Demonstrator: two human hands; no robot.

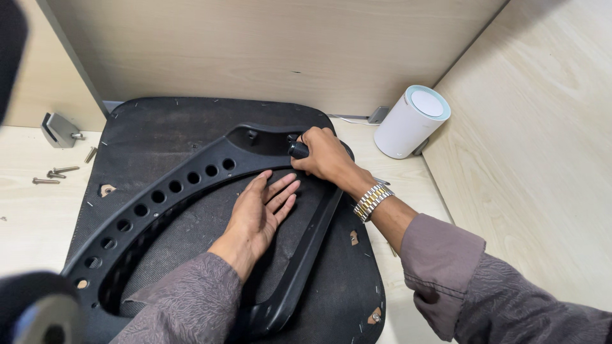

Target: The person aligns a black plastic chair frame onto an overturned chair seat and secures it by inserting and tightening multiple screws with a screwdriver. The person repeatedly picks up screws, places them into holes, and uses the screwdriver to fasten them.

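A black chair seat base (pixel 159 127) lies upside down on a light wooden desk. Across it rests a curved black plastic armrest bracket (pixel 172 188) with a row of round holes. My left hand (pixel 261 213) lies flat, fingers together, on the seat fabric just inside the bracket's curve. At the bracket's upper end my right hand (pixel 325 156), with a metal watch (pixel 373 200) on the wrist, is closed around the black handle of a tool (pixel 298 150). The tool's tip is hidden by the bracket.
Several loose screws (pixel 56 173) lie on the desk at the left, near a small metal bracket (pixel 60 129). A white cylindrical device (pixel 411 122) stands in the back right corner. Wooden panels wall the desk at the back and right.
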